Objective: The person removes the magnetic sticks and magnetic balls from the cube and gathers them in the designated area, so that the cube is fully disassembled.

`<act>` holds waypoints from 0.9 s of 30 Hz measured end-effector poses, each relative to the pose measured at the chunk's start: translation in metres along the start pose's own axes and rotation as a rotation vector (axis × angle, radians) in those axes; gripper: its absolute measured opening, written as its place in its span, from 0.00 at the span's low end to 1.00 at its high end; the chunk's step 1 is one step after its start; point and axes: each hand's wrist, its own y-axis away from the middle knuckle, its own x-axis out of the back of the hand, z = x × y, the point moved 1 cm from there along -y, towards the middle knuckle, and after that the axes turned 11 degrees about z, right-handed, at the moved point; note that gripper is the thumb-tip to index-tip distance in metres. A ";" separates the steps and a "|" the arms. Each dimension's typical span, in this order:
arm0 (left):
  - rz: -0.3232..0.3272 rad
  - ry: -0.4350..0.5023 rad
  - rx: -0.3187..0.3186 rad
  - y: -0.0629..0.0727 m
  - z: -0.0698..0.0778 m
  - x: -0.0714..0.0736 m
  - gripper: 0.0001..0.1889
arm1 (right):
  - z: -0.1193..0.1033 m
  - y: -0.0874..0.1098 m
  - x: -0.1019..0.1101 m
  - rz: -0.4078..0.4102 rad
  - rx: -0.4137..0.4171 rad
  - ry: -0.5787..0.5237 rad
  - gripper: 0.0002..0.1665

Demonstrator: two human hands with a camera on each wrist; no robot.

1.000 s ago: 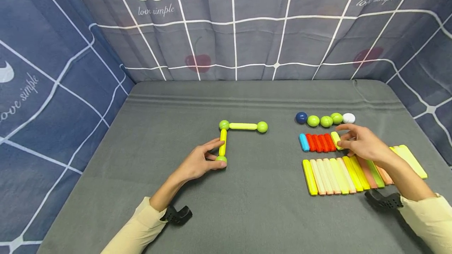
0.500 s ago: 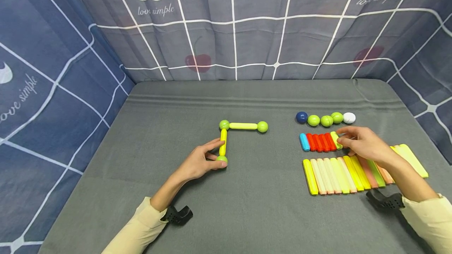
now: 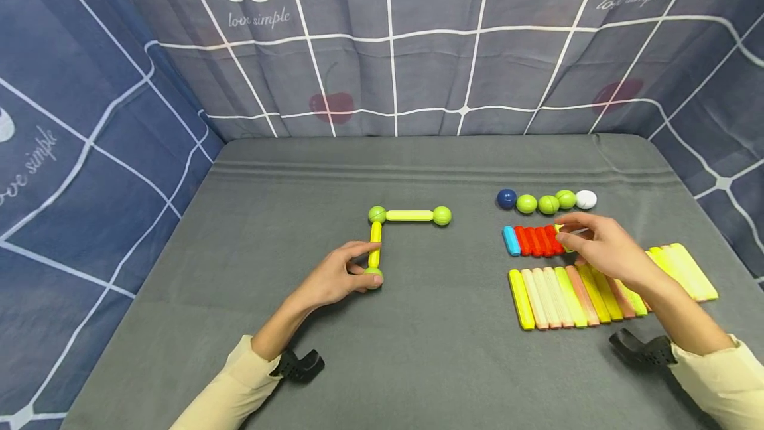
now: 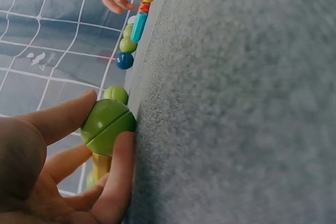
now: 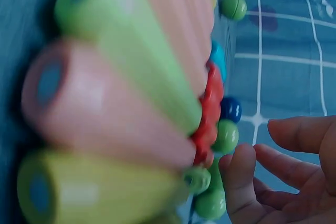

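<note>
My left hand (image 3: 334, 276) pinches a green ball (image 4: 107, 124) between thumb and fingers, at the near end of a yellow stick (image 3: 375, 233). That stick runs up to a green corner ball (image 3: 377, 215). From there a lime stick (image 3: 409, 215) leads right to another green ball (image 3: 442, 215). My right hand (image 3: 605, 251) hovers at the right end of a row of short red sticks (image 3: 534, 241), its thumb and fingers apart in the right wrist view. A short yellow-green stick (image 5: 197, 180) lies by its fingertips, mostly hidden in the head view.
A short blue stick (image 3: 511, 241) ends the red row. Behind it lie a dark blue ball (image 3: 507, 199), several green balls (image 3: 548, 204) and a white ball (image 3: 586, 200). Nearer, long yellow, cream and pink sticks (image 3: 555, 297) lie side by side, partly under the right forearm.
My right hand has shifted slightly left, and its fingers now cover most of the short yellow-green stick. The left hand stays on the green ball.
</note>
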 end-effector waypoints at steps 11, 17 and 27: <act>0.063 -0.157 0.038 0.004 0.013 -0.011 0.32 | -0.039 0.012 -0.030 -0.066 0.084 -0.100 0.19; 0.079 -0.148 0.070 0.009 0.019 -0.025 0.37 | -0.060 0.016 -0.058 -0.114 0.145 -0.181 0.17; 0.175 -0.182 0.042 0.008 0.021 -0.042 0.33 | -0.096 0.020 -0.120 -0.260 0.232 -0.267 0.17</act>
